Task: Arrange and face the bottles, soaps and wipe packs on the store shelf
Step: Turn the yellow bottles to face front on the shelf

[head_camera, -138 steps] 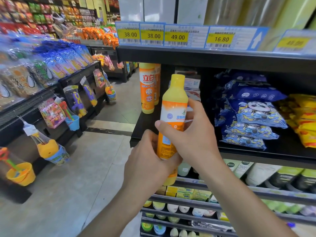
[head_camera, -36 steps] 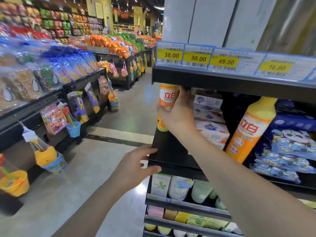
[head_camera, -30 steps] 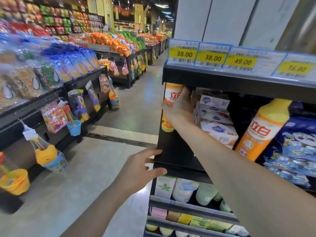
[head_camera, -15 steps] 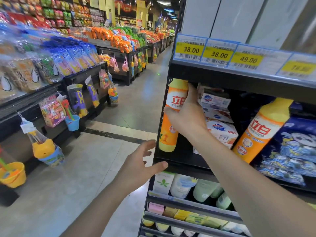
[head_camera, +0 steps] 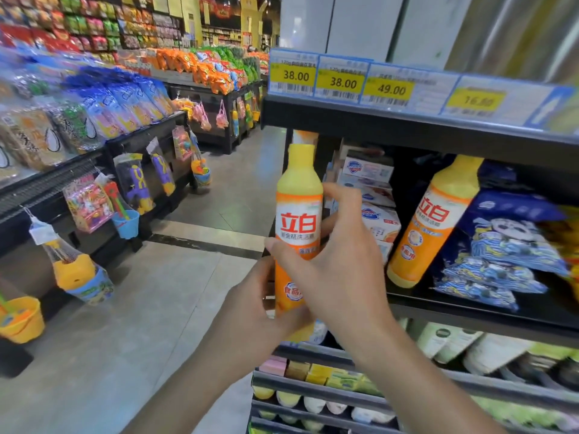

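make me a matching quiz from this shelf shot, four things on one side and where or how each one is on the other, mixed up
Things:
1. held bottle
2. second bottle
3. soap boxes
4. blue wipe packs

States:
A. stacked between the two bottles
B. leaning on the shelf, no hand on it
C. gripped by left hand and right hand
D. piled right of the leaning bottle

Pairs: 1-C, 2-B, 3-A, 4-D

Held bottle and tilted shelf bottle: "立白". Price tags: 38.00, 38.00, 49.00.
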{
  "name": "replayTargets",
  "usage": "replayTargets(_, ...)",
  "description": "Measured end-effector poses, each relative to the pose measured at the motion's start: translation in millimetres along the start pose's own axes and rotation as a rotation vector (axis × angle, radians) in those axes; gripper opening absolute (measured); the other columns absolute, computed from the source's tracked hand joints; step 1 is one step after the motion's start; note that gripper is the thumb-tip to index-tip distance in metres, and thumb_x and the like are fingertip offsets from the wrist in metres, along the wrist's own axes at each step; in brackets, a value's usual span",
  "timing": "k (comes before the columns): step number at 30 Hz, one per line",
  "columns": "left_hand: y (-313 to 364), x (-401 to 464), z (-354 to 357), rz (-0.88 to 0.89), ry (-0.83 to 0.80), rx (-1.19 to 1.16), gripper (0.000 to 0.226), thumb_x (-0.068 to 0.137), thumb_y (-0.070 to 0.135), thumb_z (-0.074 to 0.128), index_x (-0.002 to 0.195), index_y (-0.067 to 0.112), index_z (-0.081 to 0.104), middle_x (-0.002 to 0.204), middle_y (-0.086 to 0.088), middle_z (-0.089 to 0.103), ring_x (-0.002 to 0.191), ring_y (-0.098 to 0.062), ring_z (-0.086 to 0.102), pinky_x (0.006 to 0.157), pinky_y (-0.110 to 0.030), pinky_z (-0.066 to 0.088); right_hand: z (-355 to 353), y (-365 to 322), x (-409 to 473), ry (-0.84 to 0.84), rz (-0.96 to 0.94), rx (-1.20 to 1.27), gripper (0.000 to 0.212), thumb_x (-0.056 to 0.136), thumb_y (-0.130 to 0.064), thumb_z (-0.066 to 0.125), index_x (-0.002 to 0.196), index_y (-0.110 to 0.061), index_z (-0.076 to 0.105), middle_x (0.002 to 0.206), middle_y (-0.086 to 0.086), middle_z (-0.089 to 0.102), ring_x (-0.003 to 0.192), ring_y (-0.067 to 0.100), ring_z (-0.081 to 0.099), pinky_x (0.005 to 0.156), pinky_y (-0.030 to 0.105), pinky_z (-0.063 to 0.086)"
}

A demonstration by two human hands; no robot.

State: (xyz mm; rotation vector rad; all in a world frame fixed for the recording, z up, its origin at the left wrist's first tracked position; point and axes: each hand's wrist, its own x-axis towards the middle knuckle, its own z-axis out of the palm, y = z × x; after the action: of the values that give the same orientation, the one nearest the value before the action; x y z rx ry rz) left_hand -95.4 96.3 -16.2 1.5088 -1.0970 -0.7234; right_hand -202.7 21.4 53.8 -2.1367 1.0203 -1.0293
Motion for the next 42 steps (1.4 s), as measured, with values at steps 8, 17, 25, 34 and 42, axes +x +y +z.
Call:
replayTargets(8,11,-8,13,-0.021,-0.131,-0.094,0.071,0.066,0.036,0.083,0.134,0.030,0.060,0.122,0.009,0.074,0.114,-0.018,0.071,0.089,-0.039,0.059,-19,2,-24,0.108,-0.093,-0.095,0.086,0.077,-0.071,0.072,0.142,-0.050,0.020,0.131,-0.022,0.046,0.112,0.006,0.057,0.088,0.041,0.055)
replayTargets(17,24,-14,15,-0.048,-0.219,-0.124,0.063,0.078,0.029,0.087,0.134,0.032,0.059,0.126,0.008,0.073,0.118,-0.019,0.069,0.096,-0.044,0.059,-29,11,-29,0.090,-0.074,0.112,0.081,0.080,-0.050,0.082,0.139,-0.055,0.027,0.125,-0.021,0.057,0.109,0.008,0.063,0.086,0.036,0.060)
replayTargets(25,15,-8,1,-0.231,-0.355,-0.296,0.087,0.045,0.075,0.090,0.121,0.038,0.072,0.125,-0.003,0.074,0.116,-0.027,0.071,0.100,-0.050,0.055,-45,30,-20,-0.076,0.105,0.578,0.072,0.079,-0.029,0.087,0.129,-0.052,0.040,0.104,-0.027,0.067,0.096,0.004,0.072,0.077,0.032,0.063)
replayTargets(34,27,-19,8,-0.095,-0.361,-0.251,0.056,0.072,0.058,0.083,0.121,0.034,0.073,0.123,-0.005,0.075,0.111,-0.026,0.073,0.089,-0.037,0.060,-53,37,-22,-0.163,0.090,0.612,0.073,0.082,-0.029,0.084,0.136,-0.047,0.038,0.115,-0.008,0.074,0.104,0.012,0.072,0.082,0.038,0.063)
replayTargets(42,27,-34,37,0.037,0.009,-0.141,0.050,0.063,0.060,0.078,0.111,0.049,0.068,0.109,0.009,0.078,0.103,-0.015,0.073,0.086,-0.041,0.061,-66,30,-26,-0.180,0.119,0.501,0.088,0.064,-0.063,0.082,0.138,-0.059,0.035,0.115,-0.032,0.063,0.107,-0.006,0.064,0.084,0.031,0.062)
